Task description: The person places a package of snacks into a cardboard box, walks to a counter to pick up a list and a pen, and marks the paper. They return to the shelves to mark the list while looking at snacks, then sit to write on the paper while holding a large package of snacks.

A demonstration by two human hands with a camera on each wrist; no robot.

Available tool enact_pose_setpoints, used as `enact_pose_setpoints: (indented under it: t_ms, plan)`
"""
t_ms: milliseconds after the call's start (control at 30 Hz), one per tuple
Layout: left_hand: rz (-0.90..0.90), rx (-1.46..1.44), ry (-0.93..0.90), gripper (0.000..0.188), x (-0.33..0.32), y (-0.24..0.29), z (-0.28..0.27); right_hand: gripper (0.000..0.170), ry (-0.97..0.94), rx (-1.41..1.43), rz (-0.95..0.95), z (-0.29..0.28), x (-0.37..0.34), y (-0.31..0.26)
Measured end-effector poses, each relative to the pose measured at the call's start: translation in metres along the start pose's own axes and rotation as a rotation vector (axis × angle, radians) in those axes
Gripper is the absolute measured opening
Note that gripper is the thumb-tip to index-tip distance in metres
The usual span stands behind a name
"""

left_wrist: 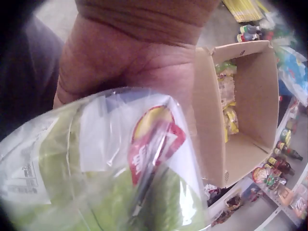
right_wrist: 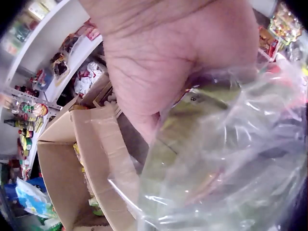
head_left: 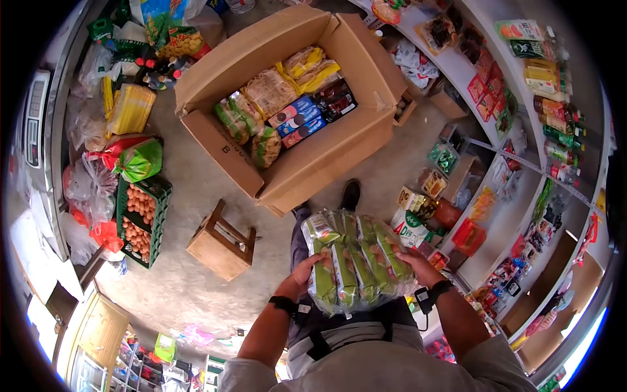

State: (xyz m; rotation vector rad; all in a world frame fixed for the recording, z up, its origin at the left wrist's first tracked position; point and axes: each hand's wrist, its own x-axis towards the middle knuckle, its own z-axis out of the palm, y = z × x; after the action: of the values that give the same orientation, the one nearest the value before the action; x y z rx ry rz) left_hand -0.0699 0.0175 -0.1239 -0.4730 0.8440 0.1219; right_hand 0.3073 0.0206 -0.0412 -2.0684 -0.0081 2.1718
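A clear plastic multipack of green packets is held in front of the person's waist. The left hand grips its left side, thumb on top, and the right hand grips its right side. Close up in the left wrist view, the clear wrap covers green and white packets with a red and yellow mark. Crinkled wrap fills much of the right wrist view, where the fingers are hidden under the pack. Just ahead, an open cardboard box contains blue cartons, bagged snacks and dark packs.
A wooden stool stands on the floor to the left. Beyond it is a green crate of eggs, with bags around it. White shelves of packaged goods and bottles line the right side, with more goods on the floor below.
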Motion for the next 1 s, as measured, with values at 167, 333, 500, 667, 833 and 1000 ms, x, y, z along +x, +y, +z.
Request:
enact_pose_setpoints:
  t_ms: [167,333,500,667,833,1000]
  plan:
    - [-0.014,-0.023,0.024,0.054,0.001,-0.003,0.000,0.054,-0.065,0.015,0.033,0.011,-0.015,-0.024]
    - [0.005,-0.038,0.037,0.053,0.005,-0.007,0.007,0.054,-0.050,0.017,0.042,-0.005,-0.009,-0.010]
    - [0.029,-0.022,-0.008,0.051,0.009,-0.009,0.018,0.053,-0.060,0.026,0.031,-0.021,-0.010,-0.001]
    - [0.032,-0.032,0.051,0.050,0.016,-0.012,0.038,0.049,-0.020,-0.037,0.024,-0.051,0.003,0.020]
    - [0.079,-0.012,0.095,0.052,0.042,-0.019,0.044,0.041,0.069,-0.348,-0.174,-0.065,0.008,0.013]
    - [0.131,-0.087,0.027,0.052,0.068,-0.022,0.051,0.045,0.089,-0.253,-0.164,-0.077,0.017,-0.021]
